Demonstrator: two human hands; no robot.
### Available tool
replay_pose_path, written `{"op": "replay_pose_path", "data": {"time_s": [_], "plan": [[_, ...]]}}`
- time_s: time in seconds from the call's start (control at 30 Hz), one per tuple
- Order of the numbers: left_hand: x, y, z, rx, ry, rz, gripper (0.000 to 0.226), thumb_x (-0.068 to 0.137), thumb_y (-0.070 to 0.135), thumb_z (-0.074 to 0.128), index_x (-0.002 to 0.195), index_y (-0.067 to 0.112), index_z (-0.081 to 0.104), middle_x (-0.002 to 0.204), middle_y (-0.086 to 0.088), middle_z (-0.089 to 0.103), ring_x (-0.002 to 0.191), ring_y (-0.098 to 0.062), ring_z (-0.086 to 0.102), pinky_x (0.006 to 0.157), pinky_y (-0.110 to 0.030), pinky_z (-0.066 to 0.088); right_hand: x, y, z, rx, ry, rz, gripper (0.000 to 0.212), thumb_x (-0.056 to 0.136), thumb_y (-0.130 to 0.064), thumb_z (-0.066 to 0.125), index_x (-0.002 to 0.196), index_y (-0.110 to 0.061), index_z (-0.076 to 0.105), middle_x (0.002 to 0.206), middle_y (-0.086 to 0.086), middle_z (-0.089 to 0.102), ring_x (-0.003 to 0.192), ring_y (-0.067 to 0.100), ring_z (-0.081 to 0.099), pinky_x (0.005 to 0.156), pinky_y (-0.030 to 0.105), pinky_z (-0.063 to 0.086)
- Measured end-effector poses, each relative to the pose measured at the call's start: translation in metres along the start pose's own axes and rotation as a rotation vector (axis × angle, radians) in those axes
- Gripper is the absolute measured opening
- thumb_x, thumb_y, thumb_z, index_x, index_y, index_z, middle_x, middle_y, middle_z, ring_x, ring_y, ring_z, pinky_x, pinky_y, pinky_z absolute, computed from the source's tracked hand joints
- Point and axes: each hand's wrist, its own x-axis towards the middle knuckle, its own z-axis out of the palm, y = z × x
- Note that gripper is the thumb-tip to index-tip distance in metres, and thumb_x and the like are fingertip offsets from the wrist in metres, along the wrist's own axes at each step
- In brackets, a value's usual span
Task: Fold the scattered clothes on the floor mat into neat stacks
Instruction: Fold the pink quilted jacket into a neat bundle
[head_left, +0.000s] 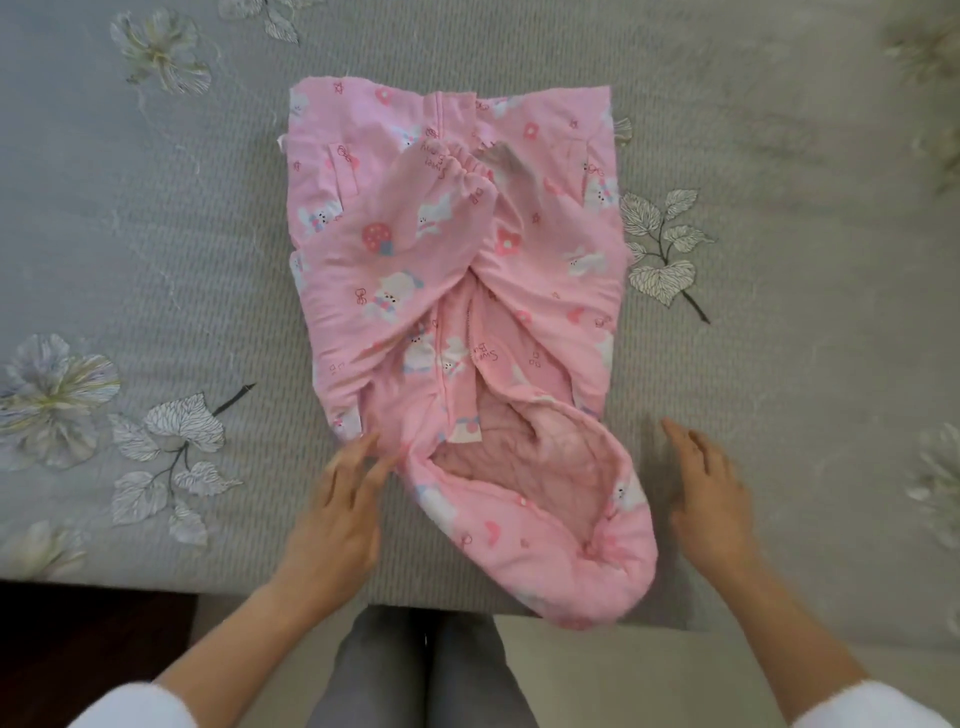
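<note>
Mid-fold: pink bunny-print padded jacket (566, 291) flat at centre of grey floral quilted mat (156, 260), sleeves (405, 244) crossed over front, hood (545, 545) at 6 o'clock lying open, not yet folded; left hand (337, 525) at 7 o'clock, fingers spread, touching jacket edge; right hand (711, 499) at 4 o'clock, spread, beside hood, apparently clear of cloth; no stack visible.

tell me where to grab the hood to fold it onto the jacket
Likely the hood at its rounded end nearest the person, fingers coming from the near side, thumbs inside the opening. It lies open, lining up, and the sleeves are already crossed over the pink jacket, so lifting that end should flip it onto the body. The left hand and right hand flank it, open.
</note>
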Motion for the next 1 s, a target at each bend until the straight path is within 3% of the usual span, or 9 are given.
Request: {"op": "replay_pose_path", "data": {"time_s": [0.13, 0.27, 0.33, 0.43, 0.53, 0.67, 0.8, 0.93, 1.0], "plan": [[-0.018, 0.013, 0.022, 0.062, -0.114, 0.046, 0.086, 0.063, -0.001, 0.064, 0.141, 0.021, 0.035, 0.144, -0.028, 0.036, 0.135, -0.038, 0.027, 0.109, -0.045, 0.032, -0.034, 0.012, 0.018, -0.188, -0.118, -0.169, 0.105, 0.081, -0.024, 0.069, 0.146, -0.035, -0.013, 0.160, 0.011, 0.010, 0.145, 0.030, 0.019, 0.108, 0.048, 0.027], [0.005, 0.019, 0.019, -0.033, -0.118, 0.024, 0.055, 0.072, 0.019, 0.072, 0.126, 0.018, 0.061, 0.146, -0.026, 0.036, 0.140, -0.039, 0.023, 0.113, -0.047, 0.025, -0.046, -0.020, 0.013, -0.299, -0.017, -0.553, 0.083, 0.053, -0.030, 0.090, 0.130, -0.028, 0.058, 0.136, 0.023, 0.051, 0.124, 0.042, 0.051, 0.092, 0.056, 0.044], [0.017, 0.015, 0.015, -0.097, -0.217, 0.027, 0.045, 0.079, 0.015, 0.068, 0.123, 0.018, 0.064, 0.151, -0.021, 0.030, 0.144, -0.033, 0.011, 0.114, -0.049, 0.026, -0.053, -0.033, 0.003, -0.178, -0.029, -0.626, 0.057, 0.058, -0.023, 0.086, 0.112, -0.021, 0.070, 0.136, 0.019, 0.053, 0.124, 0.038, 0.052, 0.097, 0.054, 0.042], [0.024, 0.004, 0.003, -0.285, -0.402, -0.018, 0.045, 0.089, 0.022, 0.062, 0.133, 0.027, 0.053, 0.158, -0.004, 0.019, 0.147, -0.017, 0.005, 0.115, -0.035, 0.025, -0.059, -0.046, -0.019, 0.388, -0.225, -0.429, 0.021, 0.073, -0.008, 0.067, 0.093, -0.008, 0.073, 0.109, 0.009, 0.070, 0.101, 0.023, 0.065, 0.085, 0.038, 0.050], [0.027, -0.004, -0.024, -0.432, -0.559, -0.130, 0.050, 0.080, 0.062, 0.060, 0.128, 0.047, 0.051, 0.140, 0.018, 0.049, 0.133, -0.004, 0.040, 0.102, -0.026, 0.040, -0.056, -0.062, -0.046, 0.786, -0.396, -0.210, 0.017, 0.066, -0.025, 0.062, 0.056, -0.011, 0.061, 0.061, -0.004, 0.058, 0.060, 0.008, 0.053, 0.060, 0.024, 0.039], [0.021, -0.003, -0.054, -0.702, -0.688, -0.265, 0.047, 0.071, 0.077, 0.057, 0.112, 0.054, 0.060, 0.109, 0.035, 0.063, 0.106, 0.013, 0.056, 0.089, -0.014, 0.043, -0.036, -0.086, -0.072, 1.061, -0.653, -0.099, 0.038, 0.057, -0.032, 0.072, 0.084, -0.006, 0.072, 0.093, 0.006, 0.074, 0.086, 0.019, 0.069, 0.076, 0.025, 0.052], [0.023, -0.004, -0.068, -0.903, -0.501, -0.363, 0.034, 0.081, 0.059, 0.059, 0.109, 0.043, 0.066, 0.107, 0.020, 0.069, 0.102, 0.005, 0.062, 0.083, -0.013, 0.048, 0.002, -0.118, -0.085, 1.053, -0.407, -0.103, 0.042, 0.063, -0.026, 0.082, 0.100, -0.013, 0.066, 0.100, 0.008, 0.072, 0.088, 0.019, 0.068, 0.074, 0.035, 0.053], [0.047, 0.007, -0.071, -0.973, -0.117, -0.579, 0.025, 0.082, 0.048, 0.061, 0.079, 0.026, 0.073, 0.065, 0.016, 0.068, 0.062, 0.004, 0.063, 0.052, -0.010, 0.044, 0.044, -0.147, -0.082, 1.127, -0.106, 0.003, 0.028, 0.079, -0.032, 0.074, 0.098, -0.016, 0.060, 0.085, 0.002, 0.070, 0.067, 0.006, 0.065, 0.051, 0.016, 0.046], [0.059, 0.015, -0.065, -0.741, 0.132, -0.627, 0.030, 0.091, 0.042, 0.056, 0.110, 0.019, 0.062, 0.094, 0.011, 0.067, 0.090, -0.007, 0.063, 0.072, -0.023, 0.049, 0.059, -0.160, -0.069, 1.001, -0.014, 0.066, 0.025, 0.083, -0.035, 0.070, 0.098, -0.020, 0.057, 0.084, -0.002, 0.065, 0.073, 0.010, 0.063, 0.055, 0.022, 0.046]]}}
